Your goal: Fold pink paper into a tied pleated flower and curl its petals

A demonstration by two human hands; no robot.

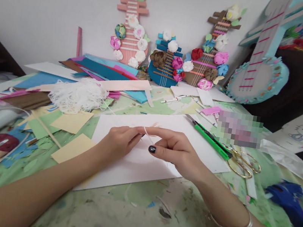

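Above a white sheet of board point(205, 156), my two hands meet with a thin white string point(150, 138) between them. The fingers of my left hand point(122, 138) are pinched together at the string. My right hand point(176, 148) is curled, its index finger reaching over to the left fingertips, and the string crosses that finger and runs down towards the dark-nailed thumb. Part of the string is hidden by the fingers. A tangled heap of white string point(79, 94) lies behind my left hand, and a strand trails from it towards the board.
Right of the board lie a green utility knife point(212, 138) and gold-handled scissors point(242, 164). Coloured paper strips point(103, 73) and cream paper pieces point(72, 121) lie on the left. Flower-covered paper instruments point(164, 69) lean against the wall. A blue object point(285, 194) sits far right.
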